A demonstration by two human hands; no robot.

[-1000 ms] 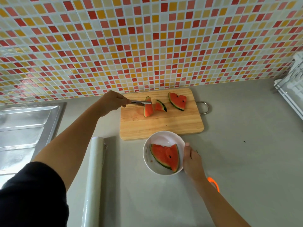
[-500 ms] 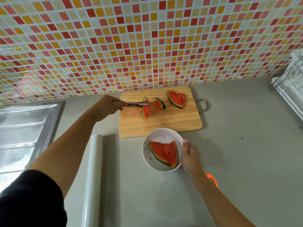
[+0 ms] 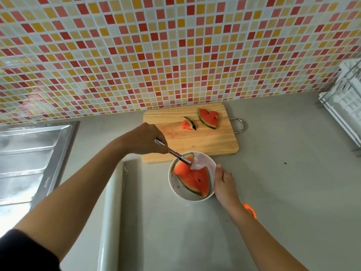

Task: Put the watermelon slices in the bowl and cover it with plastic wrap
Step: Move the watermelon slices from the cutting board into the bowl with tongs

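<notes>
The left hand grips tongs clamping a slice in the bowl. The right hand grasps its rim.

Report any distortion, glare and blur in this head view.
Head view: wide-angle lens bows the grid lines of the tiled wall; glare washes out the steel sink; the tongs in the left hand look slightly smeared; soft shadow lies right of the plastic wrap roll.

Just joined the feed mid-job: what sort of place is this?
Most likely a home kitchen counter: a steel sink set into the worktop, a mosaic-tiled backsplash behind it, and a wooden cutting board with watermelon slices on it.
</notes>
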